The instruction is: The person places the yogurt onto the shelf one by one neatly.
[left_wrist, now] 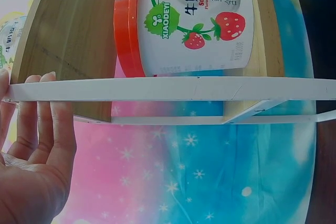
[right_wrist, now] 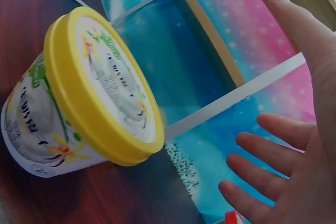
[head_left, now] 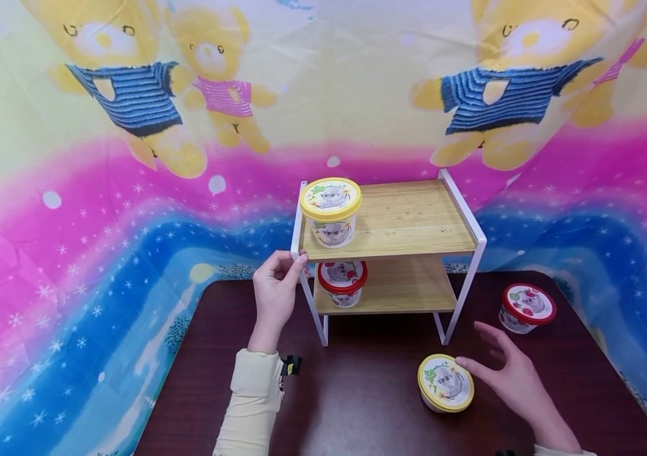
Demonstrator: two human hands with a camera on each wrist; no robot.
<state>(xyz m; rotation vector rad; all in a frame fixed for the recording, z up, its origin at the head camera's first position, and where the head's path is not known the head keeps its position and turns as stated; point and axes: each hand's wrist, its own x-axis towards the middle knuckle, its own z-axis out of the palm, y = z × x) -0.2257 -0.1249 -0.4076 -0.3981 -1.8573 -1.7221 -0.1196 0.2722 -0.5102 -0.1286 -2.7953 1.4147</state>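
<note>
My left hand grips the front left post of a two-tier wooden shelf rack with a white frame. In the left wrist view, the fingers lie around the white bar. A yellow-lidded tub sits on the upper tier at the left. Below it, on the lower tier, is a red-lidded strawberry tub. My right hand hovers just right of another yellow-lidded tub on the table, fingers spread and holding nothing. In the right wrist view a gap shows between that hand and the tub.
Farther right on the dark table stands a second red-lidded tub, beyond my right hand. A cloth backdrop printed with bears hangs behind and beside the table. The rack's right front leg rises near the right hand.
</note>
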